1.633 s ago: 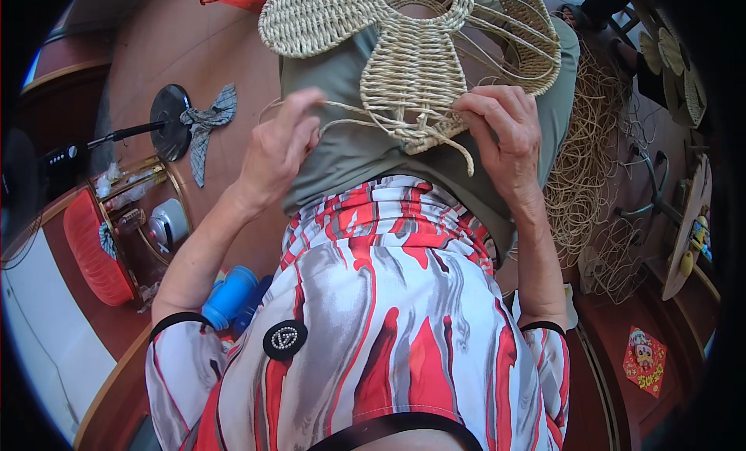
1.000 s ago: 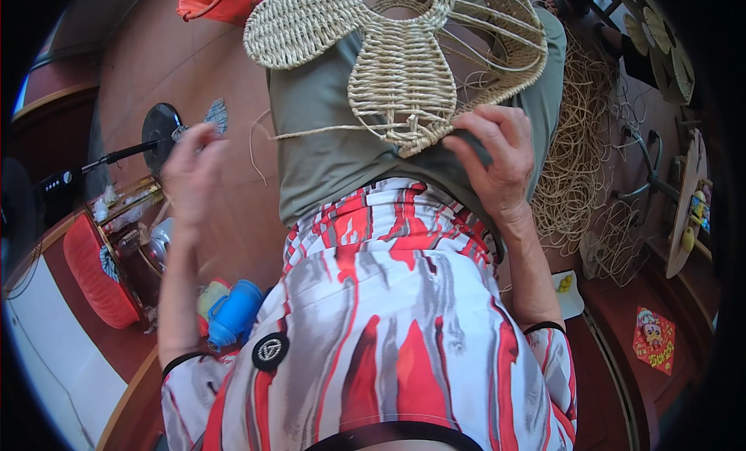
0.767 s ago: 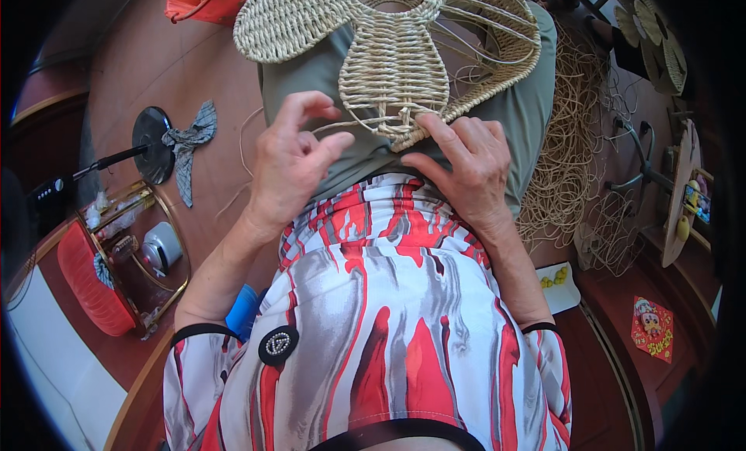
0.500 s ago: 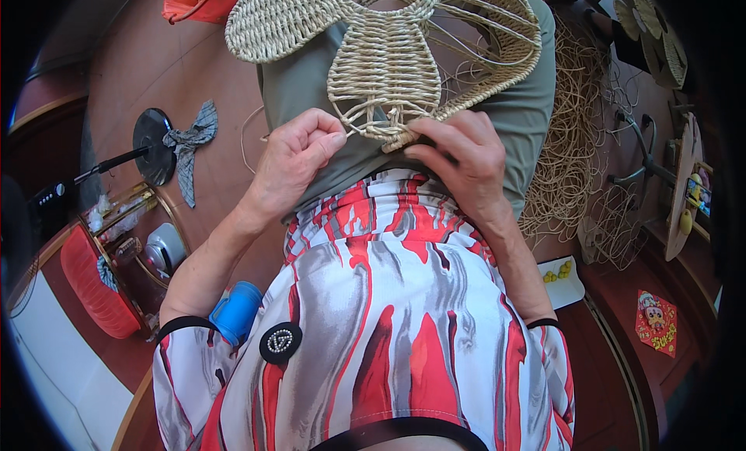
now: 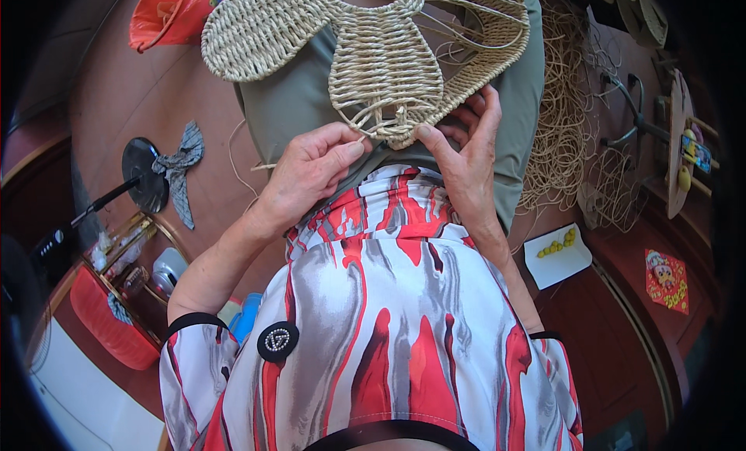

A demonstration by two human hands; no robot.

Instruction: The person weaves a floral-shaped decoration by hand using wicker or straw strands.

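Observation:
Across my lap lies a woven straw piece (image 5: 385, 70) with petal-shaped panels around a round opening. The middle panel's near end has loose cord loops, and the panel at right is an outline rim crossed by bare cords. My left hand (image 5: 307, 175) is closed, thumb and forefinger pinching a straw cord (image 5: 356, 131) at that near end. A cord tail sticks out on the left of this hand. My right hand (image 5: 470, 152) grips the braided rim beside the near tip, thumb on the near side; its other fingers are partly hidden beneath the rim.
A heap of loose straw cord (image 5: 556, 117) lies on the floor at right, near a white tray (image 5: 557, 256) with small yellow things. An orange-red bucket (image 5: 167, 15) stands at far left. Below it are a round black stand base (image 5: 145, 175) with a checked cloth (image 5: 183, 171) and a rack (image 5: 136, 256).
My right hand has turned from lying over the near tip to gripping the rim with its thumb nearest. My left hand has shifted toward the tip, still pinching. The whole view has moved slightly.

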